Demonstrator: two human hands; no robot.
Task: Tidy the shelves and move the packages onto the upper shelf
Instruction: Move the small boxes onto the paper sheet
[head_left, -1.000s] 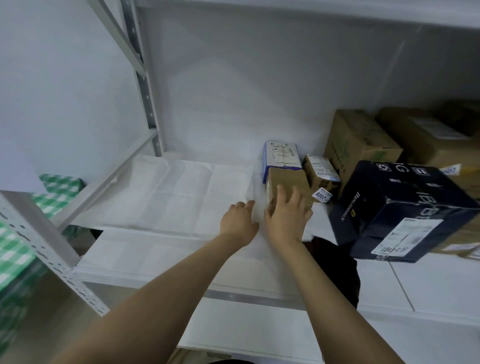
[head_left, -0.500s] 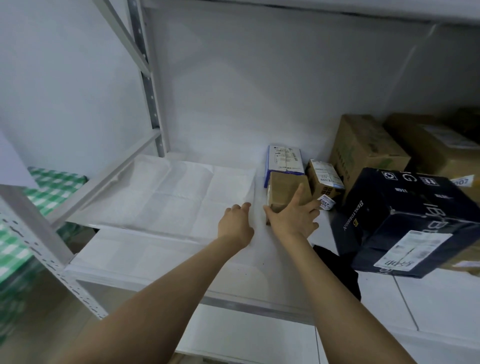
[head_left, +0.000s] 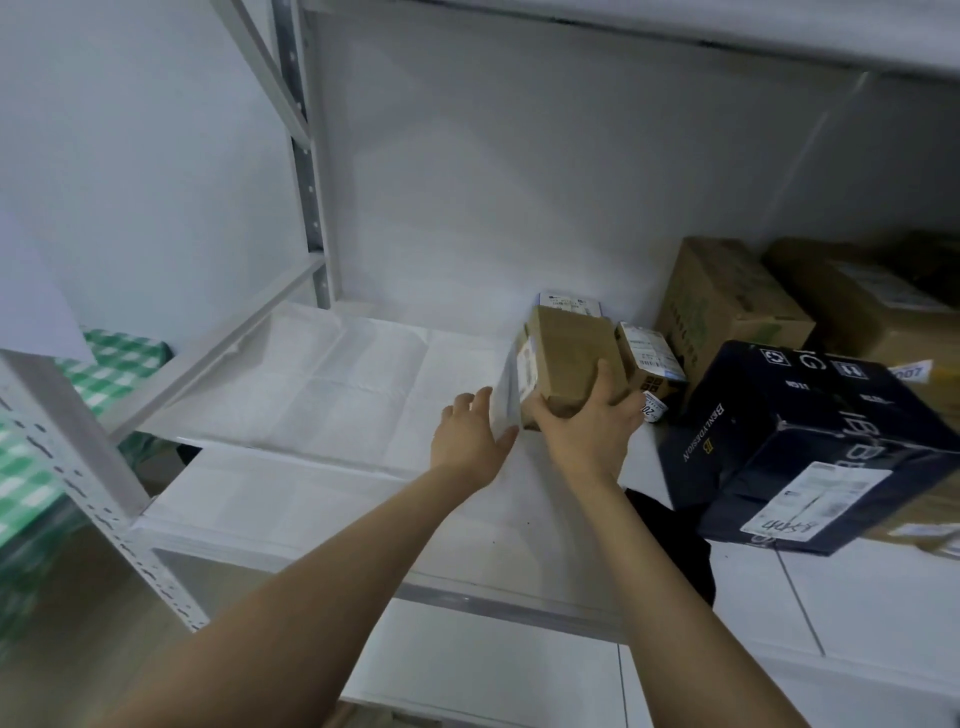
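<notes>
my right grip (head_left: 587, 436) wrapped round small cardboard box (head_left: 569, 358), box tilted on shelf (head_left: 857, 592), just left of navy box (head_left: 810, 441), my left grip (head_left: 470, 439) fingers relaxed, on white paper liner (head_left: 337, 384), further left

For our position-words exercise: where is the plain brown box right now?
Head view, right of centre: the right hand grips the plain brown box, just left of a smaller labelled box and in front of another box by the back wall.

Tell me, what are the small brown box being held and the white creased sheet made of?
The small brown box looks like matte cardboard, going by its dull tan faces and pasted label. The white creased sheet is probably thin paper, given its fold lines.
</notes>
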